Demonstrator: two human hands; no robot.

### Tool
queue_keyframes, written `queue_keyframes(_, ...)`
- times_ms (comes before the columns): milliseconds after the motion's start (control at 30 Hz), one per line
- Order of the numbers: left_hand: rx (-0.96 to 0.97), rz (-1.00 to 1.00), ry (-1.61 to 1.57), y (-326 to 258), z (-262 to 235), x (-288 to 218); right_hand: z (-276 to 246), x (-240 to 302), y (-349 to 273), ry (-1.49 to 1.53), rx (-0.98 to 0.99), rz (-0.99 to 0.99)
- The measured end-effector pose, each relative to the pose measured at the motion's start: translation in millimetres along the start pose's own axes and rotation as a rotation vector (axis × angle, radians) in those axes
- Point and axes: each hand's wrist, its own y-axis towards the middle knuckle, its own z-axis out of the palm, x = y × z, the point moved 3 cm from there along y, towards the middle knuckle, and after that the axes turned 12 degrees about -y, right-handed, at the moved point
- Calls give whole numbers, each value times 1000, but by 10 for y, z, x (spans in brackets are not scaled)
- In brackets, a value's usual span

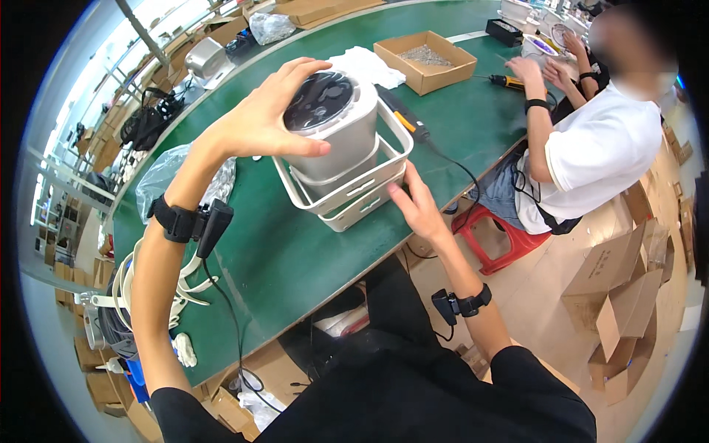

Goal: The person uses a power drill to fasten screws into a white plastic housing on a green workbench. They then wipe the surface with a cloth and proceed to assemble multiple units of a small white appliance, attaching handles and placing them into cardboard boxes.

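Observation:
My left hand (262, 114) grips the top of a white box-shaped appliance (336, 122) with a round dark window on its upper face. The appliance stands inside a white plastic frame (347, 196) with open sides, on the green table (281, 258). My right hand (413, 203) rests flat against the frame's near right corner, fingers spread. A black band is strapped on each wrist.
An open cardboard box (425, 63) of small grey parts, a white cloth (365, 66) and a black-and-orange electric screwdriver (402, 114) lie behind. A seated person in a white shirt (605, 148) works at the right. Clear plastic bag (166, 173) at left, cartons (628, 310) on the floor.

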Motion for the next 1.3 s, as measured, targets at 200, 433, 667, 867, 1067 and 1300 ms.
queue_keyframes(200,-28,-29,124,-46,31,15,66,93,72,-329,74,68)
queue_keyframes(433,-382,49,-190,-153,-396,392,24,-130,332,-422,78,20)
queue_keyframes(667,-426,-306,295,-851,234,1936,147,-52,229,-623,21,-12)
queue_keyframes(867,-239,-585,512,-785,984,2070,84,-178,205,-632,-1,-64)
queue_keyframes(1067,-598,-294,176,-952,428,1116,-30,-234,177,-649,-12,-57)
queue_keyframes(1300,-826,-641,305,-2191,-778,1016,124,-244,239,-625,16,-82)
